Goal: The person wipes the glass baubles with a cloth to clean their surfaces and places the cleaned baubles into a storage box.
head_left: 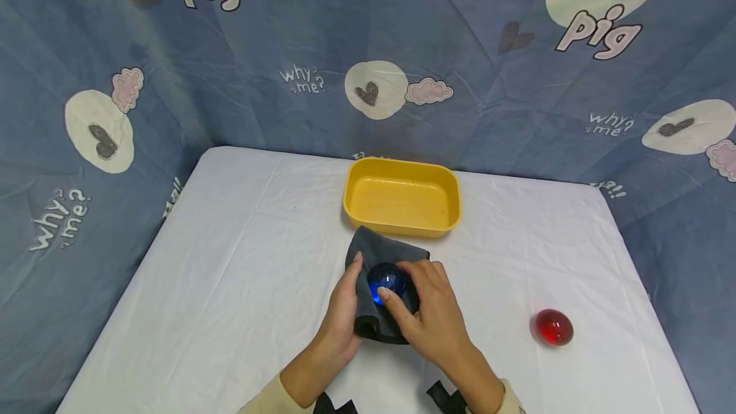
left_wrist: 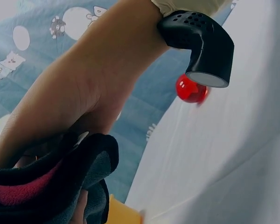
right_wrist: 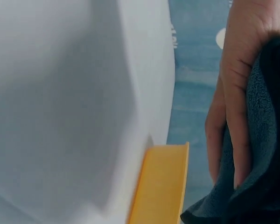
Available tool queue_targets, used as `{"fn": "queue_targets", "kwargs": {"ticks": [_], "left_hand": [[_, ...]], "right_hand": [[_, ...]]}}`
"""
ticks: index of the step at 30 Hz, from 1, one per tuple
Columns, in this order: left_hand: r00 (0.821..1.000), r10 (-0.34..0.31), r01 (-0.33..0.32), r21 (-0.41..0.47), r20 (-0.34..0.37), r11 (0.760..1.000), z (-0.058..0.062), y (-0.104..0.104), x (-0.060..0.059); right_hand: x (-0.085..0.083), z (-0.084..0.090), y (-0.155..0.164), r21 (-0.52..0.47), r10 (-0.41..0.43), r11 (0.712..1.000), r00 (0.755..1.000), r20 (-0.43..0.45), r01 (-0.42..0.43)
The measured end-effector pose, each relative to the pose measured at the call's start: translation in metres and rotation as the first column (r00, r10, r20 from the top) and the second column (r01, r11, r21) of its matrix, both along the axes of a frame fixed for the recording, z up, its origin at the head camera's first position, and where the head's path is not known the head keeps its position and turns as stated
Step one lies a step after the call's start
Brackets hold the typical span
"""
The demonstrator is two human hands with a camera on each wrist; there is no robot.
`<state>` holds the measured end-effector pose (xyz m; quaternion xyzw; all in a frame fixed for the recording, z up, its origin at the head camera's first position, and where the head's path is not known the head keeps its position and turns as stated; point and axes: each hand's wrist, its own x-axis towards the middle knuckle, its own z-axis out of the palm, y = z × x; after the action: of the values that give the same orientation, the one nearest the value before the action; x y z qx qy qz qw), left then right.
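Note:
In the head view my left hand (head_left: 345, 312) holds a dark grey cloth (head_left: 379, 248) with black edging, thumb on its near side. A glossy blue ball (head_left: 385, 281) lies against the cloth, pinched between thumb and fingers of my right hand (head_left: 431, 312). The left wrist view shows my right hand (left_wrist: 60, 102) reaching into the folded cloth (left_wrist: 100, 163), where the ball is hidden. Fingers of the left hand (right_wrist: 240, 102) lie along the outside of the cloth (right_wrist: 261, 135) in the right wrist view.
A yellow tray (head_left: 402, 230) stands beyond the hands on the white-covered table (head_left: 241, 273). To the right lies a glossy red ball (head_left: 553, 327). Blue printed fabric (head_left: 460, 126) hangs around the table's back and sides.

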<state>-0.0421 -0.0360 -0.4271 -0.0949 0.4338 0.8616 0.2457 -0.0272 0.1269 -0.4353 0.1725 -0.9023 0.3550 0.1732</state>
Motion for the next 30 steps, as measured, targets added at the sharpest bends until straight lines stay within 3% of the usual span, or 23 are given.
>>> {"fn": "queue_targets", "kwargs": {"ticks": [6,12,16,30], "left_hand": [[0.999,-0.003,0.003,0.002,-0.032,1.000,0.0007,-0.0007,-0.0026],[1.000,-0.002,0.002,0.010,-0.028,1.000,0.0008,-0.0002,-0.0030],[1.000,-0.002,0.002,0.004,-0.017,1.000,0.0009,0.0005,-0.0027],[1.000,-0.001,0.001,-0.024,-0.001,1.000,0.0003,-0.0006,0.0006]], "right_hand": [[0.0010,0.0008,0.0006,0.084,0.042,0.996,0.999,-0.016,-0.040],[0.0005,0.0007,-0.0018,0.123,0.015,0.992,0.992,-0.124,0.001],[0.0011,0.0021,-0.0026,0.130,-0.001,0.991,0.991,-0.132,0.018],[-0.0006,0.0008,-0.0024,-0.002,-0.029,1.000,0.996,-0.085,0.029]]}}
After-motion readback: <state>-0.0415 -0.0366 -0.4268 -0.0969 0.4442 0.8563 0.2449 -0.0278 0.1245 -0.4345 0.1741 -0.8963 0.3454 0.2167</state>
